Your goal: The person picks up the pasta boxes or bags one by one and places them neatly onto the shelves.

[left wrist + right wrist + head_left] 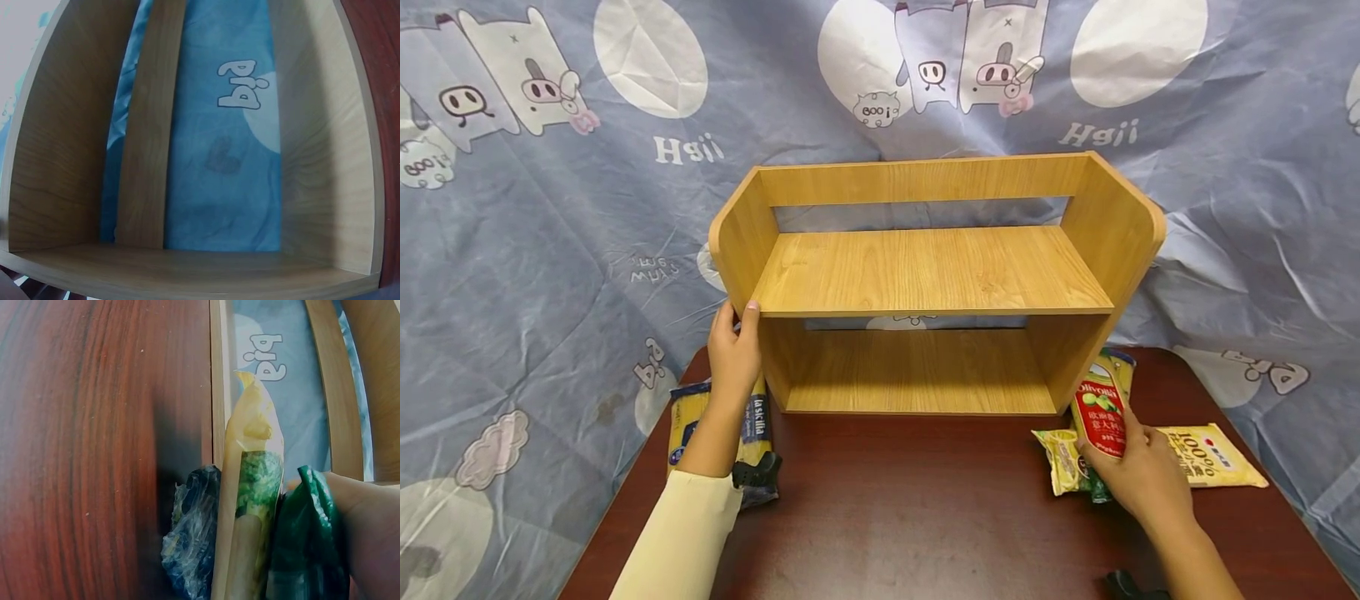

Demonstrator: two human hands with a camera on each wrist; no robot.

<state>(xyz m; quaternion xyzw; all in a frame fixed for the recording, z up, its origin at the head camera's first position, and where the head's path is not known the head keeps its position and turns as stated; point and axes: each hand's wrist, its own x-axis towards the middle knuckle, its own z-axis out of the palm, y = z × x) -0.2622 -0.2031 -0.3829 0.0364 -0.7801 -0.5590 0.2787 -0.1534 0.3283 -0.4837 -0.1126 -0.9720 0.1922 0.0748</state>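
A two-tier wooden shelf stands on the dark red table. My left hand grips the front edge of its left side panel, thumb in front; the left wrist view shows the shelf's inside, with the fingers out of sight. To the right of the shelf, my right hand holds a red and green Olivoilà pasta packet between thumb and fingers. In the right wrist view its green end lies against the hand. Beside that is a yellow packet, partly covered in the head view.
A yellow packet marked 100% lies right of my right hand. Pasta packets lie behind and beside my left forearm. Crinkled clear and dark blue wrapping shows in the right wrist view. A patterned blue-grey cloth hangs behind the table.
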